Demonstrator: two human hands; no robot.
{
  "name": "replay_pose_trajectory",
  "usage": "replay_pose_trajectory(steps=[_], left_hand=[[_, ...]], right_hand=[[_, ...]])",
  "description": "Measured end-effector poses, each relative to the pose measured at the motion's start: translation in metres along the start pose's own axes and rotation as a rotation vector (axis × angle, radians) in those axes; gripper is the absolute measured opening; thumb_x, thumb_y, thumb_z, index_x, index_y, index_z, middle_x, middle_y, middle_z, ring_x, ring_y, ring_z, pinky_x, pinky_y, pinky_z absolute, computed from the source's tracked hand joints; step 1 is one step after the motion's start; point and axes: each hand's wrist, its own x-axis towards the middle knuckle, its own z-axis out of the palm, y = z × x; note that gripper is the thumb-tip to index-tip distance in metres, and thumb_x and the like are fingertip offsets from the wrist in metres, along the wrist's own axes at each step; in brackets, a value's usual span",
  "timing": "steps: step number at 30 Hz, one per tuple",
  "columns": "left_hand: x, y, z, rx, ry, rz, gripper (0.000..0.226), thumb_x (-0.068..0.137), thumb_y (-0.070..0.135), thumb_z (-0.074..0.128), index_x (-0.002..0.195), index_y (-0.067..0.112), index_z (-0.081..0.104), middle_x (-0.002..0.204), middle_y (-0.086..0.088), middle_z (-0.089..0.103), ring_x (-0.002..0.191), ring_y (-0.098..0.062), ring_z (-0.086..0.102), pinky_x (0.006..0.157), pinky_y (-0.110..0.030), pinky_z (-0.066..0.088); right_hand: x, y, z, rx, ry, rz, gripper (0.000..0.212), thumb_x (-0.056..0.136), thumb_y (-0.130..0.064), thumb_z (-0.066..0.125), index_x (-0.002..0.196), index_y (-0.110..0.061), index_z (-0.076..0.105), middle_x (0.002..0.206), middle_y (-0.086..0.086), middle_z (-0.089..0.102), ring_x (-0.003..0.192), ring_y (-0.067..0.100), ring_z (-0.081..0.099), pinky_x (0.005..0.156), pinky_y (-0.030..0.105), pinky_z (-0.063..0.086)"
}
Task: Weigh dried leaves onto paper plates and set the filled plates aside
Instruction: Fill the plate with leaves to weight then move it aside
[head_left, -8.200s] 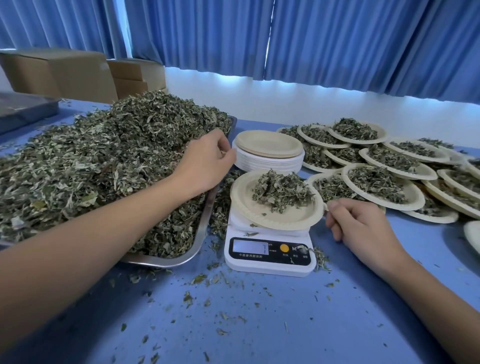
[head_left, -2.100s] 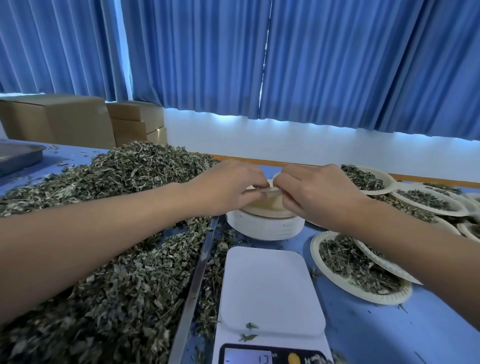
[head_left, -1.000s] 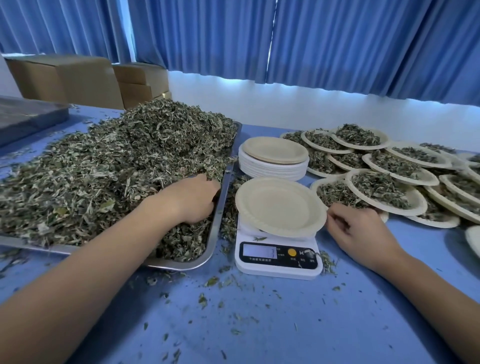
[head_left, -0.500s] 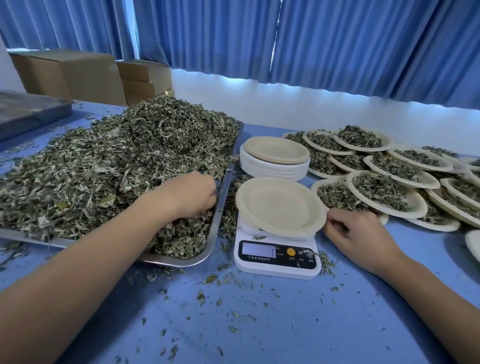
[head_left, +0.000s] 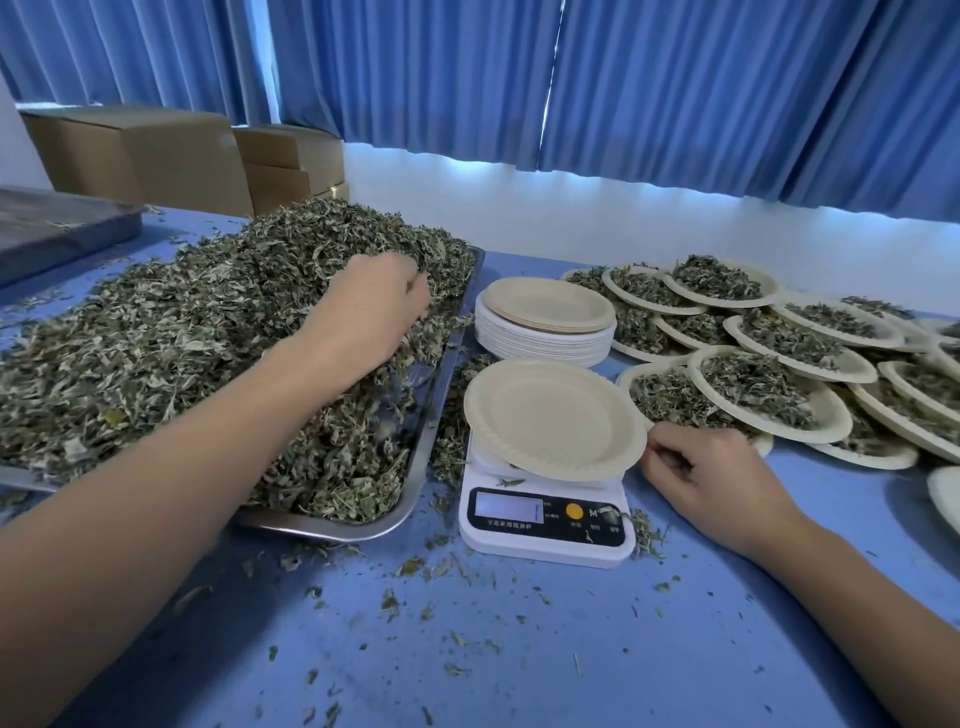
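Observation:
A heap of dried leaves (head_left: 171, 332) fills a steel tray (head_left: 363, 530) on the left. My left hand (head_left: 369, 312) is lifted just above the heap, its fingers curled round a handful of leaves, with loose bits trailing below it. An empty paper plate (head_left: 550, 415) sits on the white scale (head_left: 545, 525). Beside the scale, my right hand (head_left: 711, 478) rests on the table with its fingers loosely curled and a fingertip at the plate's right rim. Several filled plates (head_left: 753, 384) overlap at the right.
A stack of empty paper plates (head_left: 545, 322) stands behind the scale. Leaf crumbs litter the blue table (head_left: 519, 649) in front. Cardboard boxes (head_left: 140, 156) and a dark flat tray (head_left: 62, 223) are at the far left. Blue curtains hang behind.
My left hand has risen out of the near part of the heap with a handful of leaves and moved up and right. My right hand stays by the plate.

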Motion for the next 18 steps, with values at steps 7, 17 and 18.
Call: replay_pose_trajectory(steps=[7,17,18], left_hand=[[0.017,0.037,0.010,0.006,0.040,0.096,0.043,0.104,0.024,0.044,0.063,0.013,0.039,0.055,-0.001,0.044,0.048,-0.018,0.037,0.049,-0.034,0.027],[0.010,0.108,0.062,-0.323,-0.124,0.222,0.041,0.101,0.018,0.048,0.062,0.015,0.038,0.053,0.003,0.037,0.048,-0.009,0.026,0.049,-0.027,0.022],[0.007,0.111,0.068,-0.300,-0.173,0.249,0.041,0.101,0.017,0.049,0.062,0.017,0.036,0.053,0.004,0.037,0.048,-0.009,0.028,0.050,-0.028,0.024]], right_hand=[[-0.001,0.002,-0.001,0.024,-0.007,-0.008,0.037,0.095,-0.012,0.063,0.064,-0.015,0.044,0.049,0.000,0.041,0.046,0.021,0.044,0.050,0.045,0.043],[0.001,0.002,-0.001,0.042,-0.031,-0.001,0.040,0.095,-0.014,0.063,0.063,-0.023,0.040,0.048,-0.002,0.041,0.045,0.018,0.044,0.049,0.045,0.044],[0.001,0.002,-0.001,0.044,-0.033,0.000,0.041,0.095,-0.014,0.063,0.063,-0.025,0.039,0.048,-0.002,0.041,0.046,0.018,0.045,0.050,0.045,0.044]])
